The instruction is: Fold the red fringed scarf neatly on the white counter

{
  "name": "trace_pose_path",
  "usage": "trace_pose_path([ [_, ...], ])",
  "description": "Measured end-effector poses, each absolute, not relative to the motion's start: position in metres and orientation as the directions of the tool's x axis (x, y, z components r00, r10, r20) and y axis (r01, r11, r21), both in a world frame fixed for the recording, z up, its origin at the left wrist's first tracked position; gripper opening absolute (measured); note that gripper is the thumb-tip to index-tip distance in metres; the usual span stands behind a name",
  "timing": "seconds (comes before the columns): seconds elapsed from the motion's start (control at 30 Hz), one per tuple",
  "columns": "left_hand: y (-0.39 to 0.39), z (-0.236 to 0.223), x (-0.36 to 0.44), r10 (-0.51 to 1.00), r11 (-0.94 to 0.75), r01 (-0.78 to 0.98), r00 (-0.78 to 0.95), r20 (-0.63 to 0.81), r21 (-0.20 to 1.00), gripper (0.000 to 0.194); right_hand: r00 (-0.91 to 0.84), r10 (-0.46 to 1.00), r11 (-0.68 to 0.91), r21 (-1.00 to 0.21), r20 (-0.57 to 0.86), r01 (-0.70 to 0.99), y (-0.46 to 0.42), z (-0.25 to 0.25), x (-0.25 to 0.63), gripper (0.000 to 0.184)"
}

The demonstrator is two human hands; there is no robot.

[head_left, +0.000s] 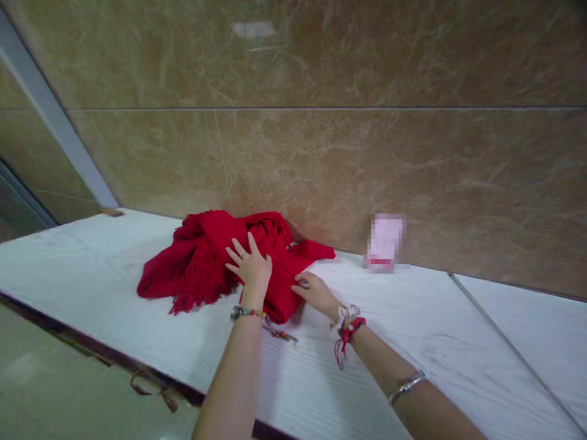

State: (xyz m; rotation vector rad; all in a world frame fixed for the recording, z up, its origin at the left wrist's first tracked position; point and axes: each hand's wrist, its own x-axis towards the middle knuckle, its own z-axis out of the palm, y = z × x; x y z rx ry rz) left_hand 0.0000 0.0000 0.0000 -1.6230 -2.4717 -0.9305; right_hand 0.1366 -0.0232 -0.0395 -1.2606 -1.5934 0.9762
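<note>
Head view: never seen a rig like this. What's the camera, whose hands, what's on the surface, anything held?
There is no robot here. A person wears one camera on the head, looking forward and down, so both arms enter from the bottom edge. The left hand lies spread on a bunched red fringed cloth. The right hand has its fingers at the cloth's right edge; whether they pinch it, I can't tell. Nothing is visibly lifted. The cloth lies on a white wood-grained surface, up near a brown marbled wall. To its right is a pink item, too pixelated to identify.
</note>
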Motion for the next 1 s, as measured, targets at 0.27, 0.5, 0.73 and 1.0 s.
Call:
trace_pose_path([
  [0.27, 0.008, -0.001, 0.004, 0.799, 0.094, 0.885, -0.340, 0.496, 0.456, 0.058, -0.151, 0.977, 0.128, -0.983, 0.148, -0.130, -0.033, -0.027, 0.155, 0.019],
  [0.5, 0.007, 0.003, 0.021, 0.757, -0.554, 0.778, 0.322, 0.569, 0.297, 0.029, 0.149, 0.983, 0.153, -0.928, 0.108, -0.339, -0.060, 0.000, 0.212, 0.031],
  [0.73, -0.004, -0.003, 0.039, 0.682, -0.718, 0.641, 0.570, 0.458, 0.272, 0.028, -0.055, 0.995, 0.083, -0.995, 0.080, 0.056, -0.074, -0.008, 0.261, 0.036],
  [1.0, 0.001, -0.017, 0.045, 0.690, -0.724, 0.634, 0.661, 0.296, 0.272, 0.028, -0.221, 0.965, 0.254, -0.723, 0.143, 0.642, -0.078, -0.018, 0.268, 0.025],
])
